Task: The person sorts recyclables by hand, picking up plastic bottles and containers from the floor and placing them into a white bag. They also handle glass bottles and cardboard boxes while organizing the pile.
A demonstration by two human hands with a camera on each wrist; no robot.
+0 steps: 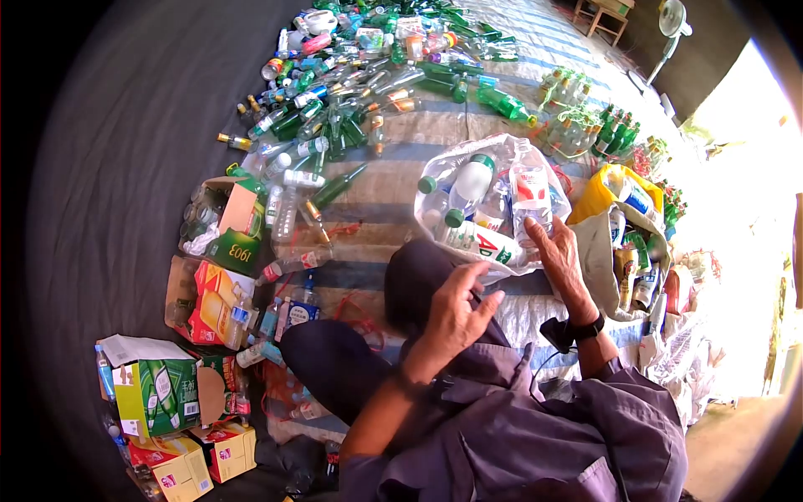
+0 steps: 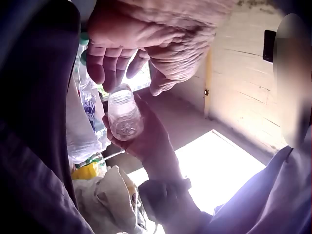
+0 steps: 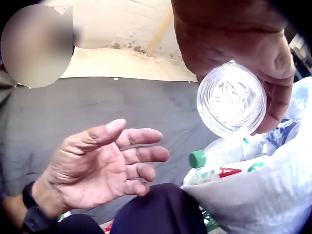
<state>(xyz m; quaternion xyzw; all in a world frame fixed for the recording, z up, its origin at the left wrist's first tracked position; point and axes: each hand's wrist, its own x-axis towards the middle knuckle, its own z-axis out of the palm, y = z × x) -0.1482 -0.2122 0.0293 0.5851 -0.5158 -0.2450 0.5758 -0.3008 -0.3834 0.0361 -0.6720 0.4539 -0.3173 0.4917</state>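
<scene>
My right hand [image 1: 559, 258] grips a clear plastic bottle [image 1: 532, 194] with a red-and-white label, over the right side of a white sack. The right wrist view looks straight at the bottle's ridged base [image 3: 231, 100]. Palm turned inward and fingers relaxed, my left hand [image 1: 456, 311] hangs above my knee, apart from the bottle and holding nothing. Inside the white sack [image 1: 428, 219] lie several plastic bottles, among them a green-capped clear bottle [image 1: 473, 186] and a white bottle with red and green lettering [image 1: 485, 243].
A big heap of glass and plastic bottles [image 1: 335, 109] spreads ahead on the striped sheet [image 1: 401, 213]. Cardboard boxes [image 1: 159, 393] with bottles stand to the left. To the right is a bag of cans [image 1: 602, 263], with tied bottle bundles [image 1: 573, 130] beyond it.
</scene>
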